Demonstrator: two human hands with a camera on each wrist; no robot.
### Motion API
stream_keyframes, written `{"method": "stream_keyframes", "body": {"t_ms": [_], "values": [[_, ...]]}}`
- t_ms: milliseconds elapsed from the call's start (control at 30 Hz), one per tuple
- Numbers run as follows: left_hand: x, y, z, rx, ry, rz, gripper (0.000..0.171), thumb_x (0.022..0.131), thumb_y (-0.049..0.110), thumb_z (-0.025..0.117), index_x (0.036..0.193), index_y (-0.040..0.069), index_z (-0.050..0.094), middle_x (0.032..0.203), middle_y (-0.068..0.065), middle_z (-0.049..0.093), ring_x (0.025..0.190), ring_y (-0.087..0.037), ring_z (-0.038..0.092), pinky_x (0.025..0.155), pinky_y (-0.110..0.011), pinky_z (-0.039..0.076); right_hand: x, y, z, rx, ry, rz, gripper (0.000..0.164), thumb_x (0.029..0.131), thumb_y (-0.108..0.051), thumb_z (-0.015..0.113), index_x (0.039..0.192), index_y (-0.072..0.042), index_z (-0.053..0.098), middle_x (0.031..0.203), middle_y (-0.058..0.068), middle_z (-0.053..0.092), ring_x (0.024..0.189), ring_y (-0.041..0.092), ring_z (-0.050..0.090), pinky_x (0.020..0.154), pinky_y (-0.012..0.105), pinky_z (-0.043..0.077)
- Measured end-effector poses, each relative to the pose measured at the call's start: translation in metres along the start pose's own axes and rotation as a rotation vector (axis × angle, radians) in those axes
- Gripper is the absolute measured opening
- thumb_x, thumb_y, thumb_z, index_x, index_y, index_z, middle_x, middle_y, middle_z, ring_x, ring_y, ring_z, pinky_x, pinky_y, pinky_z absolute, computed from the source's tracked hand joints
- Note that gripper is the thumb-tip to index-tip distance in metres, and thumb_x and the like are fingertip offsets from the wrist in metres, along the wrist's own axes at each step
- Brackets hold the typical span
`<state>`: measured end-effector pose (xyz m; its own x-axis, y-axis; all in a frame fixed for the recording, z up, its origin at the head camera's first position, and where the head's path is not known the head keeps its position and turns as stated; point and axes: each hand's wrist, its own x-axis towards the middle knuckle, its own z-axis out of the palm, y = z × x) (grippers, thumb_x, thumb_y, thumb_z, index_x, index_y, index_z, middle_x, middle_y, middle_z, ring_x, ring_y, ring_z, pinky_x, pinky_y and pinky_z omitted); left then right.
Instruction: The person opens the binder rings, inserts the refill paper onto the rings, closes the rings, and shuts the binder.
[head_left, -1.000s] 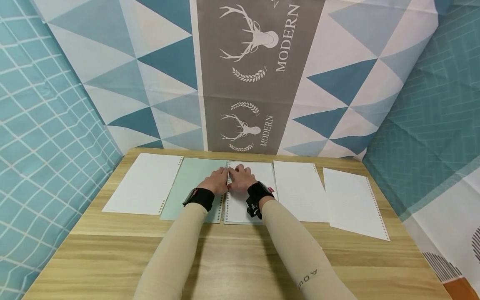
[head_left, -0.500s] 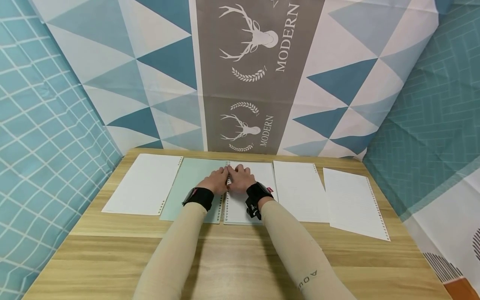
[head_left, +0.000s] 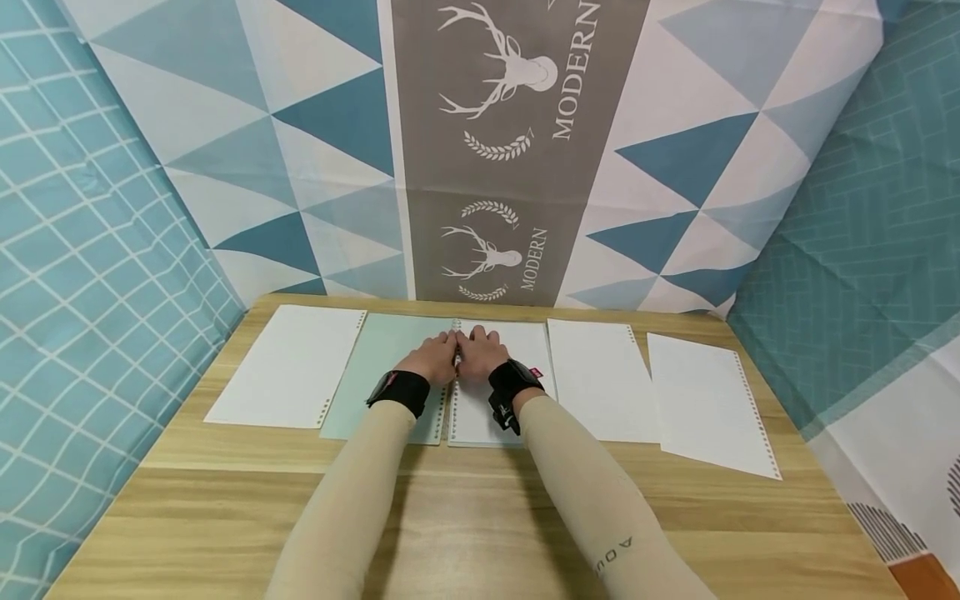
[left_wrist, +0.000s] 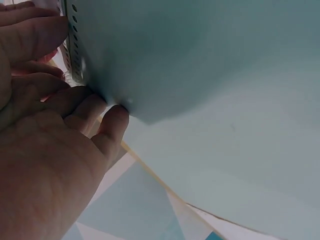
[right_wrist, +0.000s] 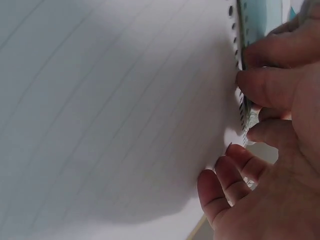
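Note:
A loose-leaf notebook lies open flat at the table's far middle in the head view. Its left side is a pale green cover (head_left: 378,375), its right side a stack of white lined pages (head_left: 476,421), both punched along the inner edge. Between them runs the ring binding (right_wrist: 243,102). My left hand (head_left: 430,360) pinches this binding near its far end, its other fingertips touching the green cover (left_wrist: 215,85). Close against it, my right hand (head_left: 482,355) grips the same stretch, with its outer fingertips on the lined page (right_wrist: 100,110). The fingers partly hide the rings.
One loose punched sheet (head_left: 288,367) lies left of the notebook. Two more, a near sheet (head_left: 603,383) and a slanted sheet (head_left: 708,408), lie to its right. A patterned cloth wall (head_left: 480,167) rises behind the wooden table (head_left: 465,525).
My right hand and wrist have shifted slightly left and inward along the binding. The left hand stays nearly in place, and the notebook and sheets lie as before.

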<state>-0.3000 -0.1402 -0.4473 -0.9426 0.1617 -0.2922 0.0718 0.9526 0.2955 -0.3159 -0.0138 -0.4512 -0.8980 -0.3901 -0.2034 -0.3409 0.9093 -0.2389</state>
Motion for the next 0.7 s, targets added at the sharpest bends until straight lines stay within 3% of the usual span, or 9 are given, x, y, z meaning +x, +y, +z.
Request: {"method": "stream_keyframes", "body": {"t_ms": [200,367,700], "values": [[-0.001,0.002,-0.005,0.068,0.006,-0.004,0.068,0.106,0.023,0.05,0.163,0.007,0.018,0.169,-0.017,0.023,0.156,-0.036,0.025,0.122,-0.052,0.032,0.003,-0.006,-0.003,-0.02,0.007,0.017,0.062,0.103,-0.028,0.055,0.16,-0.021,0.033,0.148,0.014,0.041,0.129,0.037,0.04,0.106,0.049,0.045],[0.0,0.0,-0.004,0.069,0.012,-0.014,0.068,0.105,0.023,0.051,0.163,0.007,0.018,0.169,-0.017,0.023,0.156,-0.036,0.026,0.122,-0.053,0.033,0.009,-0.007,-0.004,-0.005,-0.009,0.014,0.061,0.102,-0.029,0.058,0.158,-0.02,0.037,0.152,0.015,0.04,0.133,0.039,0.04,0.108,0.051,0.045],[-0.001,0.002,0.004,0.059,0.03,-0.032,0.064,0.108,0.024,0.045,0.163,0.009,0.018,0.169,-0.015,0.024,0.156,-0.034,0.027,0.121,-0.056,0.033,0.022,0.004,-0.009,0.075,-0.056,0.0,0.079,0.099,-0.03,0.063,0.163,-0.011,0.021,0.165,0.019,0.027,0.147,0.043,0.032,0.116,0.054,0.038]]}}
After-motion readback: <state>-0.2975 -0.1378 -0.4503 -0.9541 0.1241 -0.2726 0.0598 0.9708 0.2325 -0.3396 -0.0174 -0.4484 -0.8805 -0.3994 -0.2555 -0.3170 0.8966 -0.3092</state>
